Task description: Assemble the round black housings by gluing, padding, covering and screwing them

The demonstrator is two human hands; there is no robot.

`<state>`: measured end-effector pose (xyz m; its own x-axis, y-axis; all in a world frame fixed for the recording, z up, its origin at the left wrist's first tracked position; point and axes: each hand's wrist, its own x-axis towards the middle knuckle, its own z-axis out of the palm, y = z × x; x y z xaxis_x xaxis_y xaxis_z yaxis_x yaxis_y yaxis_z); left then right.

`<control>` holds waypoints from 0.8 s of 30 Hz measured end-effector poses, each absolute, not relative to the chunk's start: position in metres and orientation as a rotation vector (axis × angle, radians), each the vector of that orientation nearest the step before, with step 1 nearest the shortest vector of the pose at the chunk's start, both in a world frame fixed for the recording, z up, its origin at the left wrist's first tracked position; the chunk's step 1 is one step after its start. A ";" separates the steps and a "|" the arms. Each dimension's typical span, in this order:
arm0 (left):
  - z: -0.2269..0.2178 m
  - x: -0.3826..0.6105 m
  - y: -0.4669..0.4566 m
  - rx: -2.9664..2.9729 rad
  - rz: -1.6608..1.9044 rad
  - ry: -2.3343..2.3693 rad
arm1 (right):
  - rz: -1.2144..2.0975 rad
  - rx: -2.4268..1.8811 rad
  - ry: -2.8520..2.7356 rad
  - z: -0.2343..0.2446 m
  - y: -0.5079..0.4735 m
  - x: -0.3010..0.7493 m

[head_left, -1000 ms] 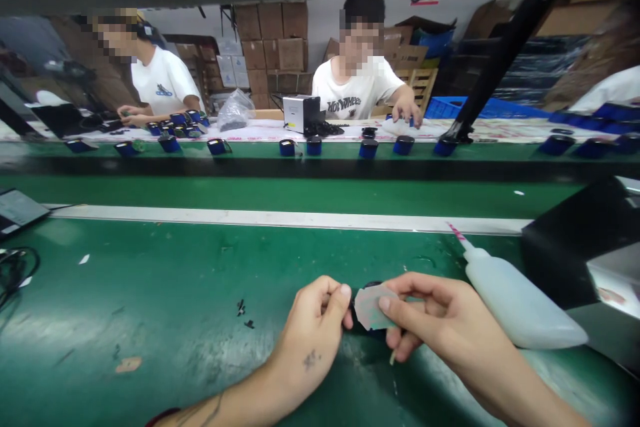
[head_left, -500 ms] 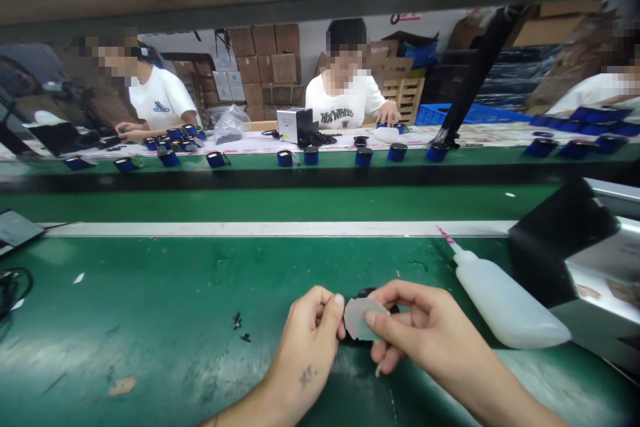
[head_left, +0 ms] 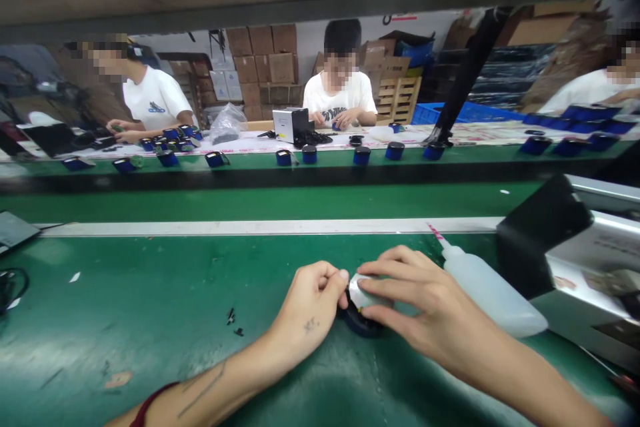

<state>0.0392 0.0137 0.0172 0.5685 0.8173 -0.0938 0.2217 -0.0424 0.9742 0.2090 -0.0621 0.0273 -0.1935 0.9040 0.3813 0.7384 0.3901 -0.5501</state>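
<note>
A thin whitish disc [head_left: 361,291] lies over a dark blue round case [head_left: 364,325] on the green work surface. My right hand [head_left: 417,290] comes over it from the right, fingertips and thumb closed about the disc. My left hand [head_left: 313,303] is closed in a pinch at the left rim of the case; whatever is between thumb and finger is hidden. A bit of yellow-green shows under the disc, by my right fingertips. Most of the case's inside is covered by the disc and my fingers.
A translucent squeeze bottle [head_left: 493,293] lies at right beside an open silver-and-black machine [head_left: 565,247]. Small black scraps [head_left: 231,315] lie at left. Several blue round cases [head_left: 214,159] line the far green ledge, where people in white shirts [head_left: 345,97] sit.
My right hand has turned palm-down and brought the disc from in front of the case onto its top. My left hand stays pinched at its side. The view has shifted slightly.
</note>
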 end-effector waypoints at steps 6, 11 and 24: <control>0.016 0.042 0.028 1.654 0.669 0.853 | 0.664 -1.557 -1.587 0.018 -0.058 0.216; 0.009 0.032 0.042 1.713 0.579 0.816 | 0.878 -1.619 -1.366 0.008 -0.054 0.222; 0.003 0.038 0.024 1.748 0.665 0.689 | 0.503 -1.377 -1.515 0.009 -0.067 0.209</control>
